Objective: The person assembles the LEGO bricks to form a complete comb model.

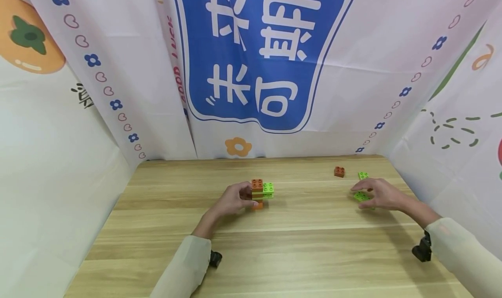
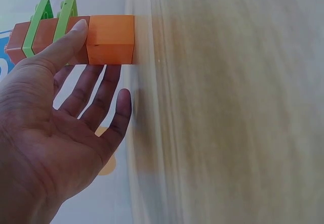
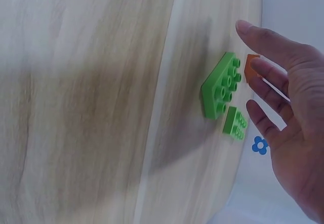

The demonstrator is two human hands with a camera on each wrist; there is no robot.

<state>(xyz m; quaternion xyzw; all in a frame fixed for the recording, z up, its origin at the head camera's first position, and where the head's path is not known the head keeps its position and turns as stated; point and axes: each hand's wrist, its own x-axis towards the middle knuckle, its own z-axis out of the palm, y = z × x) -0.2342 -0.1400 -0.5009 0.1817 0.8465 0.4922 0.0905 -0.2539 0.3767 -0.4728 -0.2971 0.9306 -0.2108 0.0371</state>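
Note:
My left hand (image 1: 234, 198) grips an upright stack of toy building bricks (image 1: 257, 185), its thumb (image 2: 76, 31) on one side and fingers reaching behind. An orange brick (image 2: 112, 39) forms the bottom of the stack, brown bricks sit above, and two thin green plates stick out to the right. At the right of the table, my right hand (image 1: 382, 195) hovers over a flat green brick (image 3: 215, 90) with slanted edges and several studs. Its fingers are spread and relaxed, holding nothing. In the head view, this hand covers part of that green brick.
A small light green brick (image 1: 363, 175) lies just behind the right hand, and a brown brick (image 1: 339, 172) to its left. All rest on a wooden table (image 1: 251, 254). Printed cloth (image 1: 157, 128) hangs along the table's back and sides.

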